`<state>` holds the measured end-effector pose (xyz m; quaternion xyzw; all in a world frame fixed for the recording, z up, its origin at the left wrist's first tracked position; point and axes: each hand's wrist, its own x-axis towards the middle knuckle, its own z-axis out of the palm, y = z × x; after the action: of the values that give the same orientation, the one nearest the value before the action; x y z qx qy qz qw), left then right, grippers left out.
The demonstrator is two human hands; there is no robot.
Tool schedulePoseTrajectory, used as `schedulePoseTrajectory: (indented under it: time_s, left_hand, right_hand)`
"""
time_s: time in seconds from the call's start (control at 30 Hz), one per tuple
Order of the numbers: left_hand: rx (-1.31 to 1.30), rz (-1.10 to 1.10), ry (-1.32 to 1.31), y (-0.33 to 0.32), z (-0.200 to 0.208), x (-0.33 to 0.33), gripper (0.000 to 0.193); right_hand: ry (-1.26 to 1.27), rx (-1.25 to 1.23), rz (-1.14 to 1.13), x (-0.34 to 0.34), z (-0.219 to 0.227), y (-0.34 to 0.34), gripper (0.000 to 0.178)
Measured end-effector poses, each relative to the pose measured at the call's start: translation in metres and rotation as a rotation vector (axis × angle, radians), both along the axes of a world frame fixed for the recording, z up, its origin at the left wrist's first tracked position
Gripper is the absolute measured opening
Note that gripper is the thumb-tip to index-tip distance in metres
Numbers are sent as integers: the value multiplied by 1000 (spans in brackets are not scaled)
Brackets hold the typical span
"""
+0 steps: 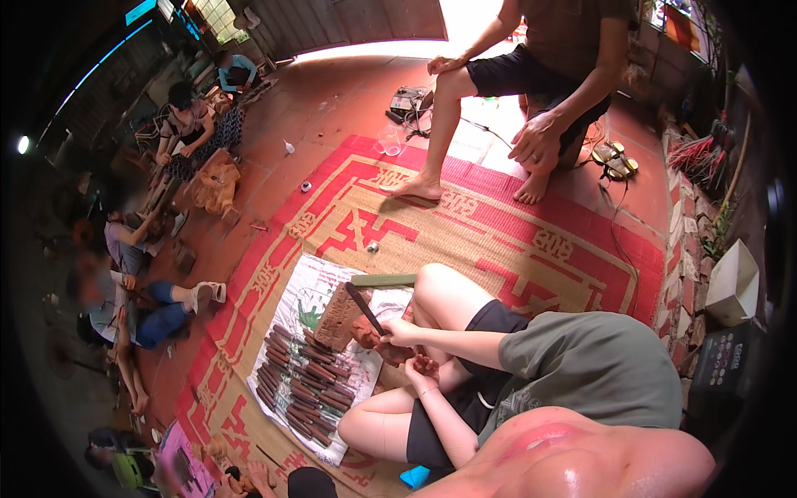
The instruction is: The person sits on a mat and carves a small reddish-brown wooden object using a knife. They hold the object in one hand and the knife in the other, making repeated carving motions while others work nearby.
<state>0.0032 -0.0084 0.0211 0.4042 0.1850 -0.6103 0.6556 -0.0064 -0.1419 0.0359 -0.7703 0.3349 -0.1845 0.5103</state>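
Observation:
I sit cross-legged on a mat. My right hand (pixel 402 332) is closed round a dark, narrow carving tool (pixel 365 308), whose broader end points away from me. Just below it, my left hand (pixel 423 368) has its fingers curled against a reddish-brown carved wooden piece (pixel 393 353). The tool's lower end is hidden by my right hand and the wood. Beyond them lies a rough brown wooden block (pixel 336 319) on a white printed cloth (pixel 303 278). Several wooden-handled chisels (pixel 303 378) lie in rows on that cloth, and a green bar (pixel 383 280) rests at its far edge.
A red and tan woven mat (pixel 490 241) spreads under everything. Ahead, a person (pixel 552 91) kneels on one knee near a cable and a grey device (pixel 410 101). Several people sit at the left. Sandals (pixel 614 160), bricks (pixel 685 290) and a white box (pixel 733 286) stand right.

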Motion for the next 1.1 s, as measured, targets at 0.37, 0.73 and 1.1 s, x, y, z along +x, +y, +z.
schedulePoseTrajectory:
  time_s: [0.37,0.73,1.1]
  left_hand:
    - [-29,-14,0,1,-8,2,9]
    - [-25,3,15,3,-8,5,9]
    - [10,9,10,-5,-10,-5,12]
  right_hand:
    - [56,13,-9,-3,6,4,22]
    - [37,-48,55,-1,8,7,26]
    - [6,-50,-20,-12,4,4,22]
